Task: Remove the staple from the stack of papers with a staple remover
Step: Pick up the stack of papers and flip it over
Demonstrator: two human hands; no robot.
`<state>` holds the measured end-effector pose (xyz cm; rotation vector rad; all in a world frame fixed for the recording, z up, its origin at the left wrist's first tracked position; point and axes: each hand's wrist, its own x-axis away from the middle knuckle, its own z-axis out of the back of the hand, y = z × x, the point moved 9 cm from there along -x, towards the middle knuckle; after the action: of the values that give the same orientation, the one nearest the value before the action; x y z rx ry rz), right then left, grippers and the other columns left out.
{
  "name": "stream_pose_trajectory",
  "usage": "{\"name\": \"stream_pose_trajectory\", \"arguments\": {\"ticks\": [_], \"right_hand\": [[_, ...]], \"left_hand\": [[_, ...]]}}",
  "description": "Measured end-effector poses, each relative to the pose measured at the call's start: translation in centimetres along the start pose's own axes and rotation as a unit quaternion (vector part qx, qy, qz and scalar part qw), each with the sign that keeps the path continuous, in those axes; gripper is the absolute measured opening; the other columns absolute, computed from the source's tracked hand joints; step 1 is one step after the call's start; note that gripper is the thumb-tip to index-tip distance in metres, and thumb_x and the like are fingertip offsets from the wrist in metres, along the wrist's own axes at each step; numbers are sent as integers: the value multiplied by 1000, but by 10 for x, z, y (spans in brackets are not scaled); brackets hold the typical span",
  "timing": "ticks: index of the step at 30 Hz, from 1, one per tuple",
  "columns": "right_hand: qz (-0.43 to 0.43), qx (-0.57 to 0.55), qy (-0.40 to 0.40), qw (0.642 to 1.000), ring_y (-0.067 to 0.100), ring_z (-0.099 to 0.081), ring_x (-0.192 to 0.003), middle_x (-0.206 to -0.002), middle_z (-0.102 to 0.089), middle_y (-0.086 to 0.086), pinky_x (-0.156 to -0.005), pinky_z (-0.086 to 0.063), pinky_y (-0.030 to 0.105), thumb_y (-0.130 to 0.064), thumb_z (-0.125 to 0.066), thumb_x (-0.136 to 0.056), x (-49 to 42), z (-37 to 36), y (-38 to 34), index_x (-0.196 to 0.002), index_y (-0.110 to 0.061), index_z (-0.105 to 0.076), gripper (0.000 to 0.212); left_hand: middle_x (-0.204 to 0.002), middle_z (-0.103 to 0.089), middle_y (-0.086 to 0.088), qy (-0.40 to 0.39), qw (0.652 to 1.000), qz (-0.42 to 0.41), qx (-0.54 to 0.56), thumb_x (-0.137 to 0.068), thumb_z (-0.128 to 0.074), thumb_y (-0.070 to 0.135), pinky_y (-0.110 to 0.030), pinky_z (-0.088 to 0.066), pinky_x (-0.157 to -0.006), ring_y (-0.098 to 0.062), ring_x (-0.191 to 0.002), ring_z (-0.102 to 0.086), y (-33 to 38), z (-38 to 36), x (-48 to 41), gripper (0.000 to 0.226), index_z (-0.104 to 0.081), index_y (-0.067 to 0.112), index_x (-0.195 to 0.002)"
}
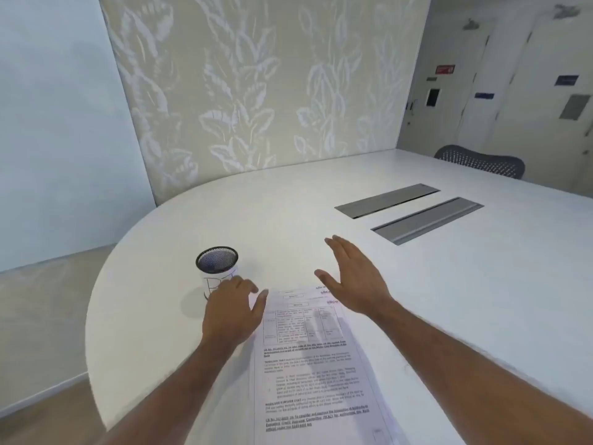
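A stack of printed papers (316,361) lies on the white table, running from the near edge toward the middle. My left hand (232,311) rests palm down at the stack's upper left corner, fingers spread, holding nothing. My right hand (351,277) hovers flat and open over the stack's upper right corner, fingers pointing away from me. No staple and no staple remover can be made out; the left hand hides the upper left corner.
A mesh-topped white cup (217,268) stands just beyond my left hand. The white table (465,300) has a rounded left edge. Two grey cable flaps (386,200) (428,220) lie at the far right, with a mesh chair back (481,162) behind.
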<state>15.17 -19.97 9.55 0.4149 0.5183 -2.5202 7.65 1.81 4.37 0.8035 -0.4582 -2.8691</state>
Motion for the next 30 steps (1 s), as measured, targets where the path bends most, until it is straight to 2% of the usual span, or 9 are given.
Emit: {"name": "stream_pose_trajectory", "arguments": {"ticks": [4, 8, 10, 13, 16, 19, 23, 25, 30], "right_hand": [[-45, -21, -48, 998, 14, -20, -150, -163, -24, -1, -119, -22, 32, -53, -48, -95, 31, -33, 17, -153, -20, -27, 70], [-101, -45, -113, 987, 12, -23, -148, -162, -24, -5, -114, -32, 35, -56, -49, -94, 60, -67, 35, -152, -22, -27, 71], [-126, -72, -143, 979, 15, -31, -145, -159, -30, -3, -112, -33, 34, -54, -52, -93, 70, -79, 40, -151, -19, -29, 71], [-160, -137, -142, 967, 17, -36, -141, -156, -35, 0, -113, -31, 33, -49, -61, -91, 80, -85, 47, -150, -14, -31, 75], [-145, -145, -140, 969, 16, -31, -143, -158, -32, -3, -116, -27, 32, -52, -65, -87, 91, -90, 46, -149, -17, -31, 79], [-134, -125, -134, 974, 15, -21, -148, -160, -27, -4, -119, -17, 30, -56, -64, -85, 95, -93, 48, -151, -19, -30, 83], [-133, -108, -121, 978, 12, -17, -150, -163, -23, -5, -120, -16, 32, -63, -59, -85, 98, -95, 50, -152, -23, -29, 84], [-135, -102, -111, 979, 12, -19, -150, -162, -24, -6, -119, -18, 31, -65, -58, -84, 99, -94, 51, -151, -24, -30, 83], [-142, -96, -111, 979, 12, -20, -150, -162, -25, -8, -121, -22, 35, -70, -55, -82, 99, -96, 52, -151, -25, -30, 86]], "left_hand": [[-108, -69, 0, -113, 989, 100, -1, -94, -59, 42, -38, -48, -89, -24, -107, -63, -23, -30, 28, 29, -71, 19, -107], [-115, -67, -2, -127, 980, 151, 17, -94, -60, 43, -39, -47, -91, -24, -110, -60, -32, -39, 40, 32, -68, 19, -113], [-122, -62, -4, -139, 971, 196, 10, -93, -60, 48, -41, -44, -96, -26, -117, -56, -36, -41, 43, 39, -65, 18, -118], [-132, -52, -10, -169, 953, 252, -9, -91, -57, 58, -44, -39, -102, -30, -126, -49, -37, -46, 47, 58, -59, 13, -127], [-137, -46, -13, -186, 945, 268, -35, -89, -57, 63, -45, -38, -104, -32, -129, -45, -35, -49, 47, 71, -53, 7, -133], [-138, -44, -14, -203, 940, 271, -47, -87, -59, 62, -46, -39, -104, -32, -129, -44, -32, -56, 44, 73, -54, 5, -132], [-138, -47, -12, -196, 935, 295, 17, -87, -65, 54, -45, -38, -105, -32, -130, -46, -29, -57, 44, 60, -60, 12, -129], [-136, -54, -9, -178, 932, 308, 65, -86, -69, 48, -44, -42, -105, -31, -128, -52, -29, -55, 43, 54, -61, 14, -128], [-120, -71, -8, -131, 902, 350, 216, -85, -75, 26, -43, -52, -96, -31, -109, -67, -30, -53, 43, 56, -46, 13, -131]]}}
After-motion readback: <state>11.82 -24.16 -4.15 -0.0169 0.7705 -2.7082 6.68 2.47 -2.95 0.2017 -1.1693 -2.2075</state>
